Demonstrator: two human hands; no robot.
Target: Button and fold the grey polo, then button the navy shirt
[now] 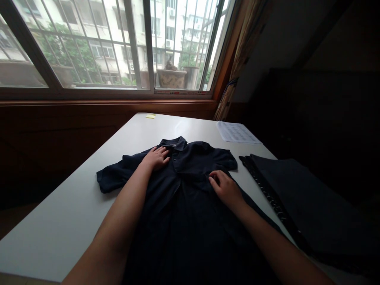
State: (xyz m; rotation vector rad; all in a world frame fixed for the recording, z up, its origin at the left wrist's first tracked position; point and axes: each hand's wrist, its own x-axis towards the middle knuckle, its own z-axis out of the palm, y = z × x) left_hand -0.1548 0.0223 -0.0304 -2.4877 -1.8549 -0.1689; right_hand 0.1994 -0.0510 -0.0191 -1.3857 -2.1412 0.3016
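Shirt (190, 194) runs from collar (180, 143) toward you, your left hand (156, 157) nearer it, fingers slightly apart, right hand (228, 189) pinching cloth lower

Head cam: sitting on wearer's head, looking fwd & down over the white table (71, 209), w/ the lens angling along its length.
Window (101, 51): standing beyond the table's far edge, filling the upper L & ctr, w/ the cam facing it.
Arms: L forearm (121, 213) & R forearm (267, 233) coming in from the btm edge, showing lgst, being v. close to the lens.
Dark shirt (192, 162): lying mid-frame, close, its btm part running out under the cam.
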